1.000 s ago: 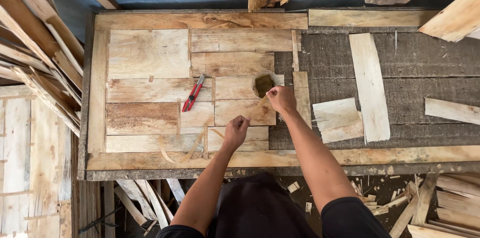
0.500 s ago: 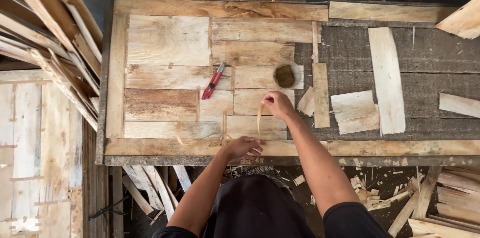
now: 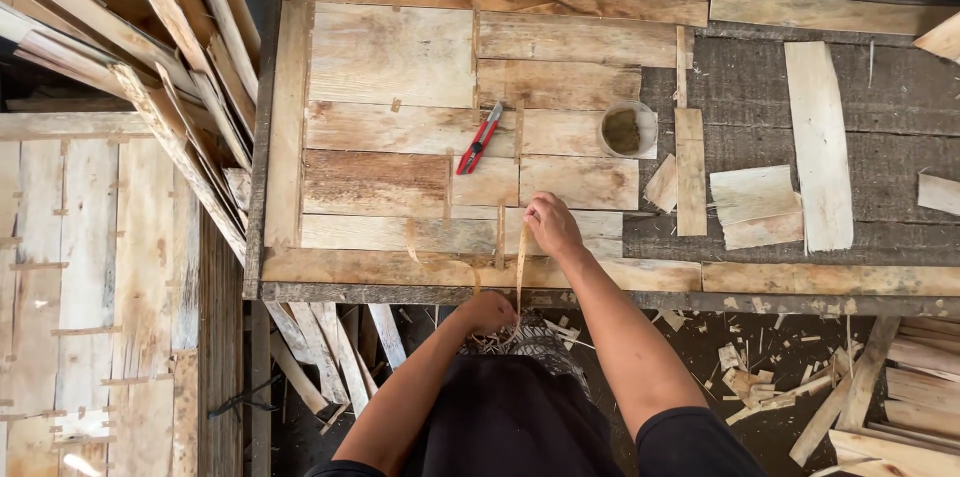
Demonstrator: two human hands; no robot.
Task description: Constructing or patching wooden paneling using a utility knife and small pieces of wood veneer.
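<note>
Workbench: long wooden workbench (image 3: pixel 780 97) runs across the view; right part bare dark boards, front edge a pale rail
Panel: patchwork panel (image 3: pixel 390 57) of pale wood pieces inside a plank frame covers the left part of the bench; pieces lie flat, edge to edge, in rows
Stacked boards: slats (image 3: pixel 150 57) lean in a pile left of the bench; a flat slatted panel (image 3: pixel 90 267) lies below them
Offcuts: curved thin plank (image 3: pixel 820 142) lies on the dark boards, right; two short veneer pieces (image 3: pixel 755 207) just beside it; narrow upright strip (image 3: pixel 690 172) between these and the panel
Floor: chips and scrap sticks (image 3: pixel 760 377) scattered under the bench front, right
Cup: small round cup (image 3: pixel 627 129) stands upright at the panel's right edge; dark contents, kind unclear
Knife: red utility knife (image 3: pixel 479 139) lies on the panel, tilted, left of the cup; well apart from both hands
Right hand: right hand (image 3: pixel 551 225) at the panel's lower row; fingers pressed together, pinching the top end of the strip
Left hand: left hand (image 3: pixel 488 313) below the bench edge, near the lap; curled closed around the strip's lower end
Strip: thin wood strip (image 3: pixel 521 272) runs nearly vertical between the two hands, crossing the bench's front rail
</note>
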